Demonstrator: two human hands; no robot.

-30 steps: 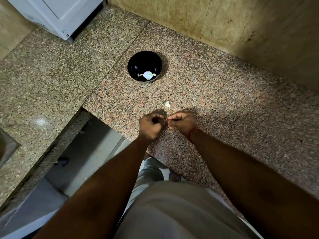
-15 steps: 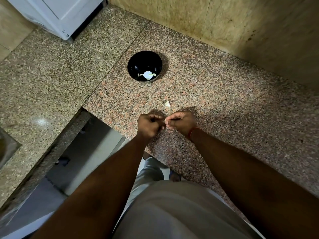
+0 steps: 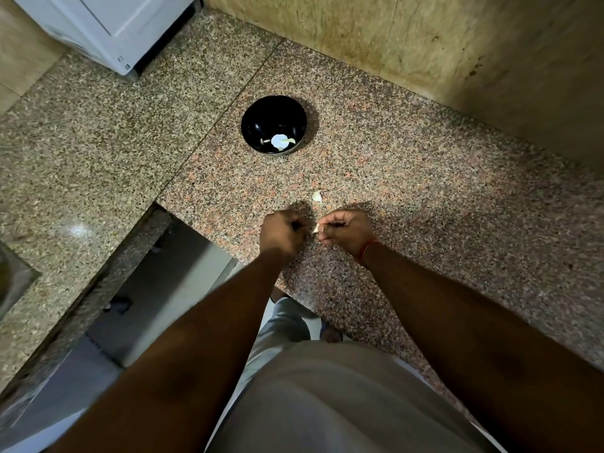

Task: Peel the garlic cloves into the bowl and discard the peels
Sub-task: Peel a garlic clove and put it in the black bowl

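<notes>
Papery white peel scrap (image 3: 316, 228) pinched in right hand (image 3: 347, 231) fingers over granite surface (image 3: 425, 204); left hand (image 3: 281, 233) fisted, contents hidden. Likely light, tears easily; pinch its edge. Bowl (image 3: 274, 124) well apart.

One view only, worn on the head, looking steeply down and forward. Wide-angle, so bends straight edges near the borders. Close over the left hand (image 3: 281, 234) and right hand (image 3: 347, 231) at mid-frame, both forearms running in from the bottom edge. Farther ahead, takes in the granite counter (image 3: 425, 197) with a black bowl (image 3: 274, 124), then the wall (image 3: 425, 37) along the top. Lower left, drops past the counter's edge to the floor (image 3: 157, 305).
</notes>
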